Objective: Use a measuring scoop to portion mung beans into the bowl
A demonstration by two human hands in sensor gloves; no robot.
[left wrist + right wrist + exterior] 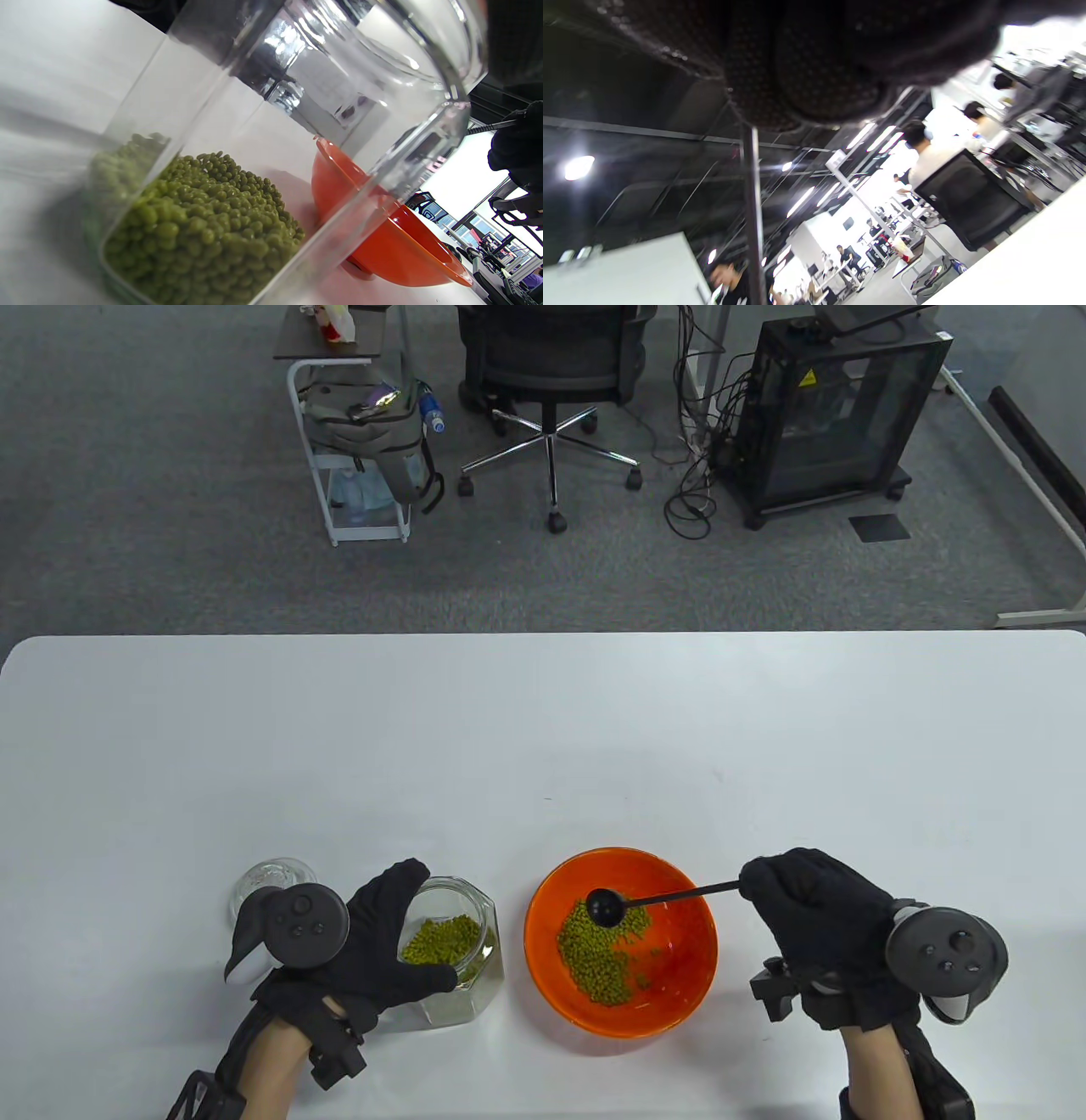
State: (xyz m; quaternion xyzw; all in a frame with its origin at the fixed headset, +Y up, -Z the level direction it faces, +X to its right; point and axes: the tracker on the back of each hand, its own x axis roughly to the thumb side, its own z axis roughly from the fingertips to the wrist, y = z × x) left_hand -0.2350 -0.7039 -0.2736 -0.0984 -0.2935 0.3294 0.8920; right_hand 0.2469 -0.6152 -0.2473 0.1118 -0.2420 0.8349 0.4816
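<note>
Beans sit in two places: a low layer in the glass jar (454, 954) and a heap on the floor of the orange bowl (670, 1010), which stands just right of the jar on the desk (543, 746).

The measuring scoop (605, 907) hangs over the bowl's middle, its round black cup above the heap of mung beans (602, 954). Its thin handle runs right and slightly away from the person, ending in the right hand (819, 912), so the long axis lies nearly across the desk. That hand's fingers are curled round the handle end, pinching it; the right wrist view shows only dark glove and the rod, so the exact finger placement is hard to make out. The cup seems turned mouth-down, though the overhead angle leaves this unsure.

For another portion, the jar's open mouth lies to the scoop's left, past the bowl's near rim. The jar is tilted toward the bowl, as the left wrist view suggests, with beans banked in its lower corner. The left hand (382, 937) grips the jar, fingers wrapped over its side. A clear glass lid (273, 884) rests behind that hand.
</note>
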